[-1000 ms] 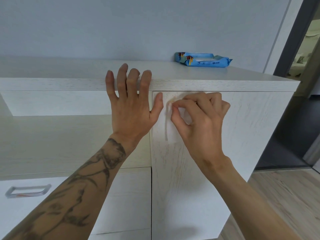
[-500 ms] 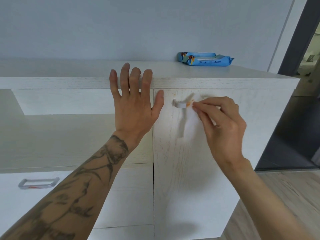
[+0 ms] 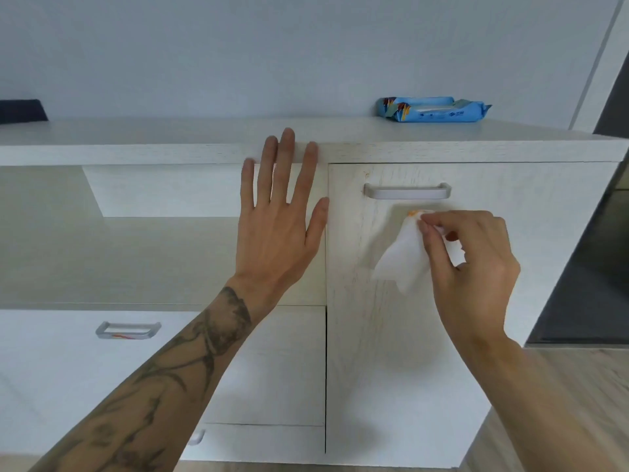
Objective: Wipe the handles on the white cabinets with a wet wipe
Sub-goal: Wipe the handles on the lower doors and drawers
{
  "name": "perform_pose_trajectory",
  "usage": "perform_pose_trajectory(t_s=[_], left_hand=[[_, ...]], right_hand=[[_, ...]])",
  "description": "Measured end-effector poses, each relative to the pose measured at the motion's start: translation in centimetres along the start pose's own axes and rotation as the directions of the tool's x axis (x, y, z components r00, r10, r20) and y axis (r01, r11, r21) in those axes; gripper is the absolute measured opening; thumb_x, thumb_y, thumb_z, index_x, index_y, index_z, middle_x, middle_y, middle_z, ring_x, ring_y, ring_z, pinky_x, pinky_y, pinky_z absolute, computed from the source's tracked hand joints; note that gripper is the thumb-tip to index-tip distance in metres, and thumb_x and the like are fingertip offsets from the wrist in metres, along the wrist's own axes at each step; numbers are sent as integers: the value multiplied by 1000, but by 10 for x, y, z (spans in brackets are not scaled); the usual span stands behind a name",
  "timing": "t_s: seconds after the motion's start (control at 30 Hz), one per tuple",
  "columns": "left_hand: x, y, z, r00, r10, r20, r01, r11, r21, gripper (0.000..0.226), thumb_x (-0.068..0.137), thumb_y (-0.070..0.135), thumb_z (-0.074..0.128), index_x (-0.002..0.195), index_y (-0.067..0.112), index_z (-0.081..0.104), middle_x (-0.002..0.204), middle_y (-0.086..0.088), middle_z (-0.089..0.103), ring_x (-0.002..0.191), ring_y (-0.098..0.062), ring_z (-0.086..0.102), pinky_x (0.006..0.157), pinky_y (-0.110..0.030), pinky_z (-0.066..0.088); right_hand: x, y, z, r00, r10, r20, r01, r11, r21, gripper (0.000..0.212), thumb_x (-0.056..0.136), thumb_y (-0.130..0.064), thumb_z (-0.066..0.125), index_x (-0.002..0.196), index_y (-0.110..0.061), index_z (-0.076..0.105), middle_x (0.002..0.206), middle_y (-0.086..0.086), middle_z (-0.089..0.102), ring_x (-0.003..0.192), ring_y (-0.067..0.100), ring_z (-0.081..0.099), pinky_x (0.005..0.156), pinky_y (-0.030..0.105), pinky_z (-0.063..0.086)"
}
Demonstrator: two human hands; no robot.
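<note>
Wet wipe [image 3: 403, 264] is pinched between the thumb and fingertips of the right grip [image 3: 476, 267]; its loose white folds are left hanging below the pinch, and an orange smear is carried on its upper tip. It is held in front of the white cabinet door [image 3: 391, 369], just below the silver bar handle [image 3: 406, 191] and apart from it; whether the door is touched cannot be told. The left grip [image 3: 279, 233] is spread flat with straight fingers and is laid against the cabinet front just beside the door's left edge, the fingertips being raised over the front edge of the top surface [image 3: 153, 141]. A tattooed forearm [image 3: 190, 352] is seen behind it. A blue pack of wet wipes [image 3: 432, 110] is seen lying on that surface, near the wall, above and to the right of the handle. At lower left, a second silver handle [image 3: 127, 330] is fixed to a white drawer [image 3: 51, 369], and a reddish-orange streak is seen on it.
</note>
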State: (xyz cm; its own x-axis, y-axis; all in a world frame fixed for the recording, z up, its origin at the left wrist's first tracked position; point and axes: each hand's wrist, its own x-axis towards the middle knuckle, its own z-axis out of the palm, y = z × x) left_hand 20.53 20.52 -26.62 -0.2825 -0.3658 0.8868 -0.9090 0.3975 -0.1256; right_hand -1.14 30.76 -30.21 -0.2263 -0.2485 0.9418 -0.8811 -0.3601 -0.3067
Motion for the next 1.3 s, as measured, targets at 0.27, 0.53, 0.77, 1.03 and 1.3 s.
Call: perform_pose_trajectory(t_s=[0.27, 0.53, 0.77, 1.03, 1.3], left_hand=[[-89, -87, -10, 989, -58, 138, 53, 998, 45, 60, 113, 43, 24, 166, 16, 24, 174, -11, 13, 161, -28, 12, 130, -54, 13], [-172, -249, -17, 964, -33, 264, -5, 990, 142, 59, 114, 43, 22, 165, 15, 29, 171, -13, 26, 159, -30, 23, 129, -55, 18], [-229, -353, 2, 959, -15, 282, -6, 997, 75, 56, 114, 39, 22, 160, 13, 38, 166, -14, 36, 156, -31, 30, 128, -53, 20], [-256, -393, 39, 981, 47, 189, -30, 996, -90, 54, 115, 36, 21, 154, 8, 46, 159, -17, 46, 150, -34, 39, 125, -53, 26], [-268, -401, 56, 989, 100, 110, -85, 987, -133, 49, 115, 33, 28, 152, 9, 47, 159, -14, 46, 148, -32, 40, 114, -51, 33]], right_hand=[[-51, -62, 65, 994, -32, 103, 21, 993, 115, 5, 100, -10, 72, 104, -10, 76, 99, 1, 71, 93, 16, 55, 81, 21, 41], [-112, -156, 151, 981, -90, 174, 66, 989, 135, 7, 100, -13, 72, 103, -10, 77, 98, 1, 71, 97, 4, 48, 90, 12, 38], [-173, -235, 212, 977, -44, 207, 28, 996, 81, 4, 98, -9, 74, 101, -12, 74, 98, -9, 64, 93, 4, 46, 81, 7, 36], [-221, -278, 247, 956, 25, 293, -27, 1000, 4, 5, 99, -9, 72, 100, -13, 73, 102, -6, 59, 88, 6, 53, 81, 16, 43], [-242, -284, 289, 954, 193, 229, -167, 977, -129, 9, 100, -4, 71, 105, -12, 70, 103, -9, 55, 82, -2, 54, 75, 7, 42]])
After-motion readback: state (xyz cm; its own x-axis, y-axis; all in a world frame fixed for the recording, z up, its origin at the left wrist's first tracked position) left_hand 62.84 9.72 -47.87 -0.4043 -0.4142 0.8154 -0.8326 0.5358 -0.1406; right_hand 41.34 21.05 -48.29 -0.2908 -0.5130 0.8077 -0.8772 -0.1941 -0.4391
